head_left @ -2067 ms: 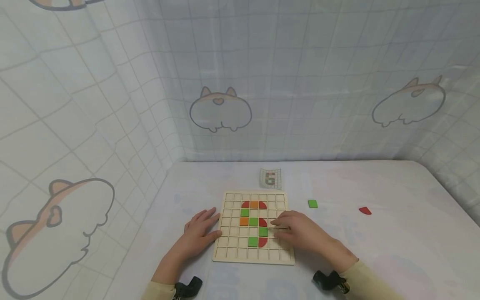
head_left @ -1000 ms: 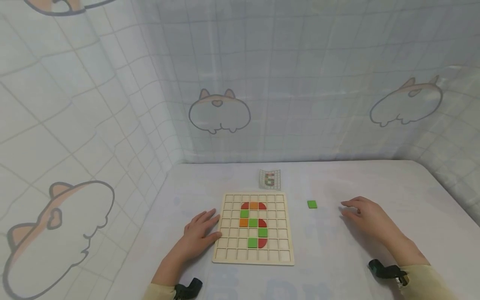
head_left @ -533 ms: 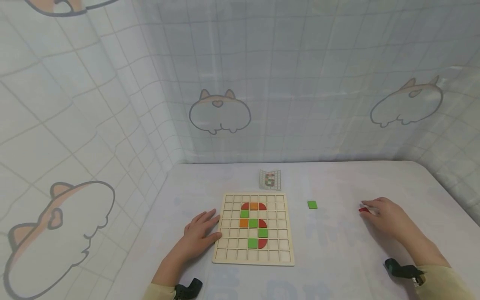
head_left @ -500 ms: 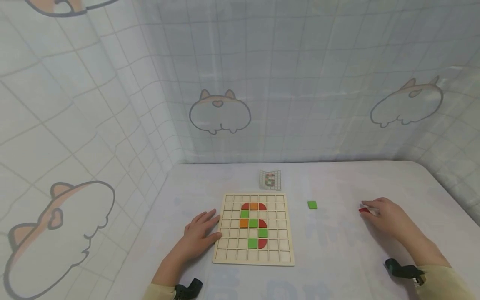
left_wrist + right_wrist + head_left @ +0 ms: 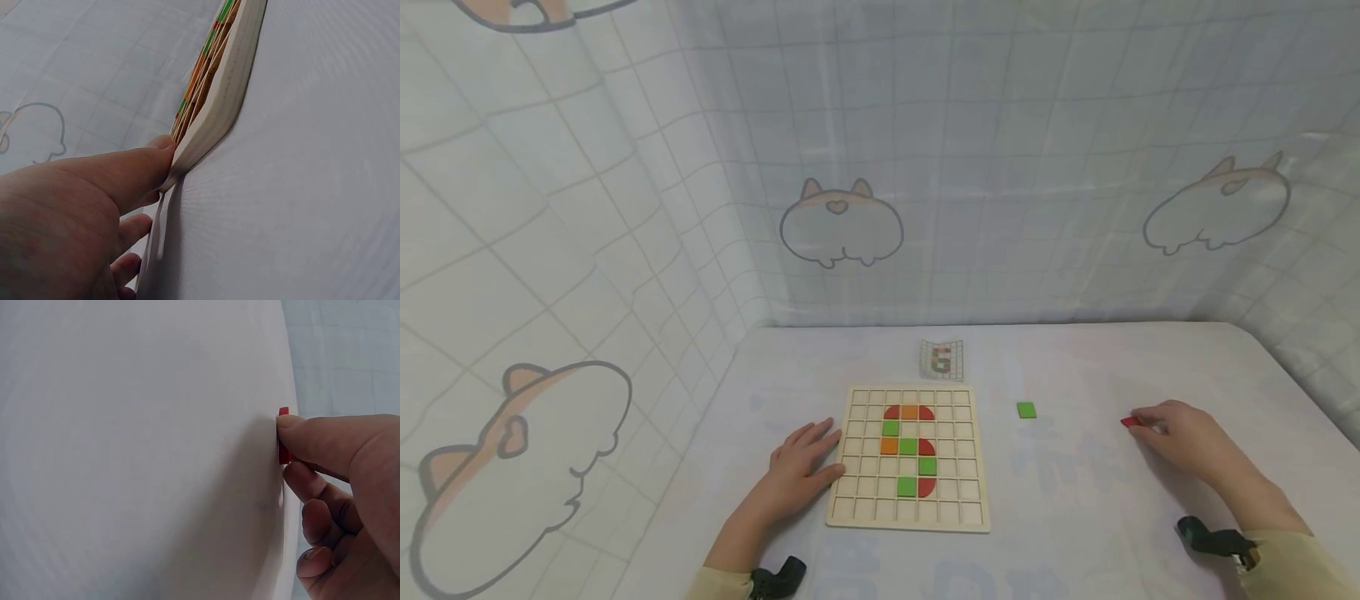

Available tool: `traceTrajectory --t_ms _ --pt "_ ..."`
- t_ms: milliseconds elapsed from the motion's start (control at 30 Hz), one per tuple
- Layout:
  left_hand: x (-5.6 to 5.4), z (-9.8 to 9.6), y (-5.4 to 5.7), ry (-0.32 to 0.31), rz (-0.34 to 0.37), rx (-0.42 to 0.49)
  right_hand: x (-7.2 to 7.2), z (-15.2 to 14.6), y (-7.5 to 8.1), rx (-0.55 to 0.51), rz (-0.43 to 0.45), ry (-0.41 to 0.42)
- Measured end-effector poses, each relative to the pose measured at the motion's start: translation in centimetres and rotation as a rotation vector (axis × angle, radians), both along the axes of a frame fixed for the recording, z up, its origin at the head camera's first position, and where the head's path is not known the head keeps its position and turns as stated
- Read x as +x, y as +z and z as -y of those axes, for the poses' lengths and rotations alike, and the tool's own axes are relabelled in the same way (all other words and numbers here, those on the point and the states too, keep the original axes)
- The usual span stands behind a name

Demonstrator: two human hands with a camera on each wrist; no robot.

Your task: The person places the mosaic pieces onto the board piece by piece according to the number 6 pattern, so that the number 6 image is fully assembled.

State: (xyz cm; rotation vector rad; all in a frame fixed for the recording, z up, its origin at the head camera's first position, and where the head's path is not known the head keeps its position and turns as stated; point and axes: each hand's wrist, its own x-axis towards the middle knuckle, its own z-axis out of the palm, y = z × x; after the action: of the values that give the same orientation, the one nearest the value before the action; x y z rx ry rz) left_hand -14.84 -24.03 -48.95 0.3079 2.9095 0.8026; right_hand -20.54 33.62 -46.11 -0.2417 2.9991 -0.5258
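Observation:
On the white table lies a square wooden grid board (image 5: 857, 486), with red quarter-round, green and orange square tiles set in some of its cells. My left hand (image 5: 797, 477) rests flat at the board's left side; in the left wrist view the thumb (image 5: 147, 164) touches its edge. At the right of the table my right hand (image 5: 1187, 435) pinches a red quarter-round tile (image 5: 1130, 422) between thumb and fingers. The right wrist view shows this red tile (image 5: 284, 447) edge-on, close to the tabletop. A loose green square tile (image 5: 1026, 410) lies between the board and my right hand.
Behind the board lies a small pattern card (image 5: 942, 360) printed with a coloured grid figure. A grid-patterned curtain (image 5: 1000, 233) surrounds the table at the back and sides. Black camera mounts (image 5: 1213, 537) sit at both wrists.
My right hand has left the board, moved right to the loose red tile and now pinches it. My left hand stays in place at the board's edge.

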Motion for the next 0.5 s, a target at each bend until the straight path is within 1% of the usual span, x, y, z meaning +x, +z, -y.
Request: traceTrajectory --t_ms 300,367,500 --pt "-0.01 0.06 0.02 -0.006 0.002 -0.004 -0.12 -0.45 0.19 0.001 0.035 -0.029" --pt "-0.01 0.06 0.03 -0.009 0.002 0.0 -0.05 -0.45 0.19 -0.003 0.032 -0.035" --pt "0.03 0.06 0.08 -0.01 0.0 0.008 0.23 -0.09 0.19 -0.011 -0.015 -0.028"
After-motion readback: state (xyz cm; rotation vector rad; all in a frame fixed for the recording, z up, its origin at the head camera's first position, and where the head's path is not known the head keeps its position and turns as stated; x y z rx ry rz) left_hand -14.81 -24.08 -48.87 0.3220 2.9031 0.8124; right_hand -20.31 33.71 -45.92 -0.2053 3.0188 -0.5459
